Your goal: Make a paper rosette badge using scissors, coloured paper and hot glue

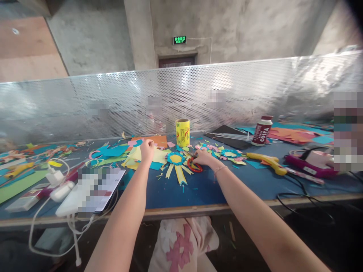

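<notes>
Hands meet around a paper rosette

Left hand [146, 149] rests curled on the yellow paper [135, 155], grip unclear. Right hand [203, 156] holds the red-handled scissors [195, 166], touching the blue-and-yellow rosette [176, 158] on the blue table [227, 185]. Pinning the sheet flat would likely steady small snips.

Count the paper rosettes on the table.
2. Blue-yellow rosette with tails just left of the right hand; blue rosette right of it. Scraps may hide more.
</notes>
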`<action>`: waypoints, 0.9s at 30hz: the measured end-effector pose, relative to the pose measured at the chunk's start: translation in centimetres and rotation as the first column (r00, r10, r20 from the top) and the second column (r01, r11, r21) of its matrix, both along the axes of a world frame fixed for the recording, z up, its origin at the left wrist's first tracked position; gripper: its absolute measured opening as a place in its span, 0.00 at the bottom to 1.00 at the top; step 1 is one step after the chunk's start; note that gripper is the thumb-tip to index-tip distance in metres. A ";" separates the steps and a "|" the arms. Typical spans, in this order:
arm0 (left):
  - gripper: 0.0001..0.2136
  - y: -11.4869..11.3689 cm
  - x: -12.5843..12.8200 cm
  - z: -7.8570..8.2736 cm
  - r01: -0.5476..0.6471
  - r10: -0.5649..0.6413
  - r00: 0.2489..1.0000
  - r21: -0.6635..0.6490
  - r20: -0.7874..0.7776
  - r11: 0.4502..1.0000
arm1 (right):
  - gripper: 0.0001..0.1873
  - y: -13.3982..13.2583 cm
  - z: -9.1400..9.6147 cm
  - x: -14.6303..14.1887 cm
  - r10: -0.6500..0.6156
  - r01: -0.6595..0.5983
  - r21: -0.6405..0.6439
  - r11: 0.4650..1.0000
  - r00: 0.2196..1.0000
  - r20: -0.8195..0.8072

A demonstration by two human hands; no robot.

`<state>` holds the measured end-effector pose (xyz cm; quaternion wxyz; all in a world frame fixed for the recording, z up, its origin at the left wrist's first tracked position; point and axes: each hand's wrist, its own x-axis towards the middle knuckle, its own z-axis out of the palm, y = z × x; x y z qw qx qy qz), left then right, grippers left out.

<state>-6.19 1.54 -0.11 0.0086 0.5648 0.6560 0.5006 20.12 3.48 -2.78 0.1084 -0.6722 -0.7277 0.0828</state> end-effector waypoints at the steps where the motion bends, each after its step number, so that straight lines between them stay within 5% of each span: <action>1: 0.08 0.0 0.0 0.0 -0.004 0.004 1.000 -0.009 -0.010 1.000 | 0.29 0.0 0.0 0.0 -0.001 0.001 0.001 1.000 1.000 0.004; 27: 0.14 0.4 0.0 -1.2 -0.054 -0.043 0.954 -0.312 -0.296 0.949 | 0.29 -1.0 0.9 -0.1 0.043 -0.040 -0.047 0.998 0.996 0.074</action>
